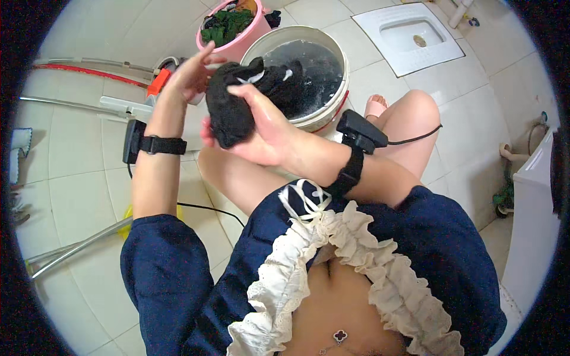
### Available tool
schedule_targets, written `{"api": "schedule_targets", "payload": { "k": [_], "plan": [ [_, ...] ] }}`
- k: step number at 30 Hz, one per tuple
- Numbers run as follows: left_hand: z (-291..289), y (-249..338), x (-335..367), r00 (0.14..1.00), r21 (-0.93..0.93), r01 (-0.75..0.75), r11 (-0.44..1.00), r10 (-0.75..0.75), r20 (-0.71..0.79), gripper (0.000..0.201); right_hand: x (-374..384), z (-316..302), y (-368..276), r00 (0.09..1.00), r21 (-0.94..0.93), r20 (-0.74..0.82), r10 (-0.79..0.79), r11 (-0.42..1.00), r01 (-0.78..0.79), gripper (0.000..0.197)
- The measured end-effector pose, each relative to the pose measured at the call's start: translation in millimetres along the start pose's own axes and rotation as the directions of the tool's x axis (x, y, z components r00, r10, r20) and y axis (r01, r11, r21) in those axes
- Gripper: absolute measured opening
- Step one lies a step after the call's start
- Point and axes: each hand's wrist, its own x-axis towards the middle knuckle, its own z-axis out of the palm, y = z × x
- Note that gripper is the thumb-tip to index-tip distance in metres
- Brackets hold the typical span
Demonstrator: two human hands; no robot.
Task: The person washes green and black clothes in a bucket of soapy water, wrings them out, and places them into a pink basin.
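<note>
My right hand (267,127) is closed round one end of a wet black cloth (230,113), its thumb on top and fingers beneath. White suds cling to the cloth, which may be a garment; its exact kind does not show. The rest of it stretches right over a white bucket (343,98) of dark, foamy water (323,74). My left hand (195,72) is raised beside the cloth's left side, fingers stretched and apart. Whether its palm touches the cloth I cannot tell. Black straps with small boxes ring both forearms.
Behind the bucket stands a pink tub (255,26) heaped with dark clothes (228,26). A white squat toilet (409,38) is set in the tiled floor. Mop poles (83,104) lie to the left, and a white appliance-like box (531,207) stands at right. A black cable (214,210) runs near my legs.
</note>
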Motion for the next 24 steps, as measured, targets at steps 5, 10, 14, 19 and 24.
{"api": "schedule_targets", "payload": {
  "k": [5,10,14,19,24],
  "plan": [
    [15,36,2,0.982,-0.148,-0.132,0.980,0.150,0.114,0.054,13,17,-28,0.983,0.226,0.145,-0.112,0.971,0.078,0.037],
    [59,-56,54,0.888,-0.561,-0.459,0.688,0.375,-0.266,0.043,-5,4,-65,0.961,0.276,-0.101,-0.258,0.921,0.276,0.042],
    [140,-96,12,0.807,-0.858,-0.163,0.487,0.566,0.168,0.064,-15,1,-78,0.922,0.342,-0.221,-0.319,0.860,0.380,0.032],
    [175,-82,9,0.549,-0.949,0.308,-0.064,0.827,0.122,0.081,-24,6,-60,0.936,0.455,-0.238,-0.261,0.821,0.345,0.035],
    [147,-81,59,0.648,-0.962,-0.251,-0.106,0.720,-0.248,0.056,-53,-20,-51,0.965,0.531,-0.261,0.015,0.837,0.131,0.053]
  ]
}}
